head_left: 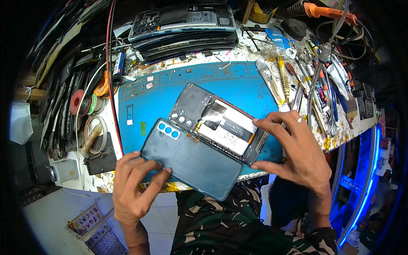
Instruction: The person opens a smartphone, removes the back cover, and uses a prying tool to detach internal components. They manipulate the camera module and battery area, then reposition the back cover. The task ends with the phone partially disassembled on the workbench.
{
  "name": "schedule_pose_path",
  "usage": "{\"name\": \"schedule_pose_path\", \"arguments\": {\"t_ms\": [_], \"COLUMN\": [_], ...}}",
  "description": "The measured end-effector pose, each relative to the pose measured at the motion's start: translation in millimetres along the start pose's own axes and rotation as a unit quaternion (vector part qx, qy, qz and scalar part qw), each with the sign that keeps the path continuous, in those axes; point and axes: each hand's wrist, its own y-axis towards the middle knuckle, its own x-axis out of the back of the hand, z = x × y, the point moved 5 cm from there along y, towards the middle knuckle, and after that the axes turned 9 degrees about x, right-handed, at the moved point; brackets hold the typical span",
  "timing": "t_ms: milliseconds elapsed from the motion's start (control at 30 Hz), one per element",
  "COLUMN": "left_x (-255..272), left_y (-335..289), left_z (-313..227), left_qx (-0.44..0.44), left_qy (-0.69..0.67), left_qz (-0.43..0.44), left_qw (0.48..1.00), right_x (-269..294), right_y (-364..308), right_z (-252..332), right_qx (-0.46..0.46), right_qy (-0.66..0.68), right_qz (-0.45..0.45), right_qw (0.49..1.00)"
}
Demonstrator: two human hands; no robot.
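An opened smartphone (199, 104) lies slantwise on the blue work mat (146, 100), its white-and-black battery (229, 131) exposed. My right hand (299, 151) holds the phone's right end between thumb and fingers at opposite edges. In front, overlapping the phone's near edge, is a dark blue-green phone back cover (191, 159) with three camera holes showing blue mat. Its near right corner juts past the table's front edge. My left hand (138, 182) grips the cover by its left end, fingertips resting on its surface. The undersides of both pieces are hidden.
A stack of opened phones (182, 25) stands at the back. Screwdrivers, tweezers and other tools crowd the right, near a yellow-handled screwdriver (283, 76). Tape rolls, a red spool (77, 101) and piled dark panels fill the left. A red-and-black cable (109, 76) crosses the mat's left side.
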Motion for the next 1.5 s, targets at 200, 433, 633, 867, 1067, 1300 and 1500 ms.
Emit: {"name": "schedule_pose_path", "arguments": {"t_ms": [200,433,633,867,1067,1300,1500], "left_x": [3.6,6.8,8.6,-17.4,-32.9,-31.7,-31.7], "left_y": [14.7,13.6,14.1,22.9,29.2,27.7,31.9], "left_z": [16.3,31.8,29.9,-19.3,-29.8,-27.4,-24.0], "left_qx": [-0.004,0.048,0.081,-0.030,-0.023,0.000,0.015], "left_qy": [0.028,0.033,0.032,-0.063,-0.060,-0.041,-0.012], "left_qz": [0.023,0.028,0.034,0.072,0.116,0.117,0.095], "left_qw": [0.999,0.998,0.996,0.995,0.991,0.992,0.995], "right_x": [-14.5,-36.7,-36.0,-36.7,-39.8,-39.8,-40.8], "right_y": [-7.4,-10.6,-3.3,37.7,55.2,53.2,47.5], "right_z": [17.8,43.5,43.2,28.9,29.3,21.4,25.6], "right_qx": [-0.007,-0.016,0.012,-0.014,-0.021,-0.033,0.010], "right_qy": [-0.052,-0.050,0.022,-0.062,-0.102,-0.063,-0.090], "right_qz": [-0.052,-0.093,-0.104,-0.061,-0.046,-0.075,-0.056], "right_qw": [0.997,0.994,0.994,0.996,0.993,0.995,0.994]}}
